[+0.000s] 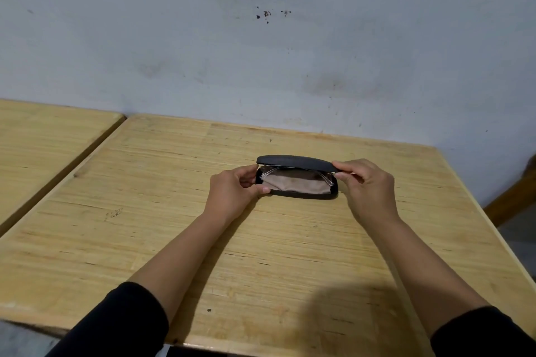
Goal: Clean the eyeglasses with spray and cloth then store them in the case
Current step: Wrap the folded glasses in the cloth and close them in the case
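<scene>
A black eyeglass case (298, 182) sits on the wooden counter (174, 240), a little right of the frame's centre and toward the far edge near the wall. Its lid (294, 162) is partly raised — tilted over the base with a gap along the front. Inside the base lies a beige cloth (297, 182), and clear-framed eyeglasses (268, 171) rest in the case with it, their pale frame showing at the left and right ends of the opening.

The left hand (232, 193) is at the left end of the case: its thumb lies along the front rim of the base and its fingers curl round the end, so its grip is holding the case. The right hand (367, 185) reaches in from the lower right of the frame — its fingers curl over the right end of the lid with the thumb beneath, a narrow grip that pinches the lid.

Both forearms stretch up from the bottom of the frame, with black sleeves (121, 324) at the lower corners. A second wooden counter (43, 139) stands at the left edge of the frame, just beside the first. A pale, marked wall (261, 38) fills the upper half.
</scene>
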`<state>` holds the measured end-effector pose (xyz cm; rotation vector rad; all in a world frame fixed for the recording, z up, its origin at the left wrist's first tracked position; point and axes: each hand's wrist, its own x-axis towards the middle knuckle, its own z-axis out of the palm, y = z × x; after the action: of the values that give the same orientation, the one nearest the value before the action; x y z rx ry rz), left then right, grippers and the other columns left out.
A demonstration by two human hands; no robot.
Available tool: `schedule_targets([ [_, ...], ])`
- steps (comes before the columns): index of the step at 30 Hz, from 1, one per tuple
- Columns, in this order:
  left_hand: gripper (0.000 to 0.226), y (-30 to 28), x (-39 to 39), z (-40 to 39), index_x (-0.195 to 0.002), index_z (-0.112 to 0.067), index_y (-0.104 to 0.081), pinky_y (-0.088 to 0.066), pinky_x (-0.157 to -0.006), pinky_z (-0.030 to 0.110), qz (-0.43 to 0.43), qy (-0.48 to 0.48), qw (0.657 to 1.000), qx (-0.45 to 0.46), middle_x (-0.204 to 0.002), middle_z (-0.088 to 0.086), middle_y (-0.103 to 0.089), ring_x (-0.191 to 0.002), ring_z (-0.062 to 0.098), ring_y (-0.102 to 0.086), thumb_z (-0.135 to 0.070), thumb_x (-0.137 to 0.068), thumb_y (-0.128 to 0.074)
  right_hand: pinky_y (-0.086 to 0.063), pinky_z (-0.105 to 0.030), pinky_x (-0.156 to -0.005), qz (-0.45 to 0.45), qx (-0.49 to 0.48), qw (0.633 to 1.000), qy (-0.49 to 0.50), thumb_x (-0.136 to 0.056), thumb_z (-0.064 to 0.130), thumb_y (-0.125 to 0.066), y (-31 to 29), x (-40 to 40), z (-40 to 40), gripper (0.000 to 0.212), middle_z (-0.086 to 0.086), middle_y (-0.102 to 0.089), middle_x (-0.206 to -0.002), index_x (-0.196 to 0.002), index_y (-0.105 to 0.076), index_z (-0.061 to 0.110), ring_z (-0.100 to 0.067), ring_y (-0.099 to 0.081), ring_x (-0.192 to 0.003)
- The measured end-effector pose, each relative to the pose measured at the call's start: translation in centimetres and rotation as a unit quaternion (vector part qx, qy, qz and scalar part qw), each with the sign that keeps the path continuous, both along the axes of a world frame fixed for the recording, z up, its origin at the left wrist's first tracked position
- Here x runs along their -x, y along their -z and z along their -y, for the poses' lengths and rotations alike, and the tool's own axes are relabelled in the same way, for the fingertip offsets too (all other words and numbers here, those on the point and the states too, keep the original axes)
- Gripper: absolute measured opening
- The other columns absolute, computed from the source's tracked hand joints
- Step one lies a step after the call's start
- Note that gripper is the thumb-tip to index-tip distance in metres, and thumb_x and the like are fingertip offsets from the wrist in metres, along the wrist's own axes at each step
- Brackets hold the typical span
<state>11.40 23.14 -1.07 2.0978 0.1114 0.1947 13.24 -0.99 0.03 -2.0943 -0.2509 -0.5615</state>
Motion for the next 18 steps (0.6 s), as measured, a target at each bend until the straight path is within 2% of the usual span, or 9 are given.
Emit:
schedule_targets([
  [2,0.063,-0.1,0.0,0.0,-0.123,-0.012,-0.058,-0.038,-0.084,0.003,-0.003,-0.003,1.0,0.004,-0.108,0.005,-0.07,-0.089,0.0,-0.061,-0.022,-0.066,-0.081,-0.045,-0.005,-0.076,0.019,0.009,1.0,0.002,-0.077,0.0,-0.068,0.3,0.3,0.1,0.024,0.004,-0.067,-0.087,-0.098,-0.072,0.011,0.011,-0.059,-0.082],
  [6,0.054,-0.3,0.1,0.1,-0.121,-0.015,-0.06,-0.037,-0.073,-0.004,0.0,-0.008,1.0,0.001,-0.106,0.0,-0.071,-0.084,-0.006,-0.058,-0.019,-0.07,-0.078,-0.045,-0.005,-0.08,0.036,0.035,0.999,-0.003,-0.074,-0.002,-0.07,0.8,0.8,0.2,0.025,0.002,-0.067,-0.09,-0.097,-0.072,0.009,0.01,-0.059,-0.085],
  [7,0.051,-0.4,0.2,0.1,-0.121,-0.016,-0.06,-0.036,-0.075,-0.005,0.002,-0.01,1.0,0.0,-0.105,-0.001,-0.071,-0.081,-0.009,-0.056,-0.018,-0.072,-0.076,-0.045,-0.005,-0.082,0.035,0.044,0.998,-0.008,-0.074,-0.002,-0.07,0.8,1.0,0.2,0.026,0.001,-0.067,-0.091,-0.097,-0.072,0.009,0.007,-0.06,-0.086],
  [10,0.047,-0.5,0.3,0.3,-0.122,-0.017,-0.059,-0.035,-0.09,0.009,0.002,-0.016,1.0,-0.007,-0.105,-0.002,-0.071,-0.084,-0.007,-0.054,-0.017,-0.077,-0.073,-0.044,-0.005,-0.085,0.037,0.059,0.998,-0.012,-0.074,0.0,-0.071,0.9,1.4,0.3,0.026,0.002,-0.067,-0.093,-0.098,-0.071,0.009,-0.001,-0.061,-0.085],
  [12,0.046,-0.5,0.4,0.3,-0.121,-0.017,-0.06,-0.037,-0.094,0.016,0.002,-0.02,1.0,-0.012,-0.105,-0.001,-0.071,-0.088,-0.002,-0.056,-0.018,-0.077,-0.073,-0.044,-0.004,-0.085,0.027,0.056,0.998,-0.018,-0.074,0.0,-0.071,0.7,1.4,0.3,0.025,0.002,-0.067,-0.092,-0.098,-0.072,0.01,-0.002,-0.061,-0.085],
  [15,0.045,-0.4,0.3,0.3,-0.119,-0.017,-0.061,-0.04,-0.091,0.014,0.006,-0.021,1.0,-0.018,-0.103,-0.002,-0.071,-0.084,-0.004,-0.056,-0.019,-0.076,-0.073,-0.042,-0.003,-0.083,0.014,0.043,0.999,-0.015,-0.073,0.0,-0.072,0.8,1.5,0.3,0.022,0.0,-0.068,-0.089,-0.094,-0.073,0.008,-0.001,-0.06,-0.088],
  [18,0.043,-0.4,0.3,0.4,-0.117,-0.017,-0.062,-0.036,-0.086,0.011,0.01,-0.022,0.999,-0.022,-0.103,-0.002,-0.072,-0.084,-0.003,-0.057,-0.018,-0.076,-0.073,-0.041,-0.001,-0.082,0.0,0.047,0.999,-0.005,-0.073,0.002,-0.072,1.3,1.8,0.2,0.019,-0.004,-0.071,-0.089,-0.091,-0.074,0.009,-0.003,-0.062,-0.082],
])
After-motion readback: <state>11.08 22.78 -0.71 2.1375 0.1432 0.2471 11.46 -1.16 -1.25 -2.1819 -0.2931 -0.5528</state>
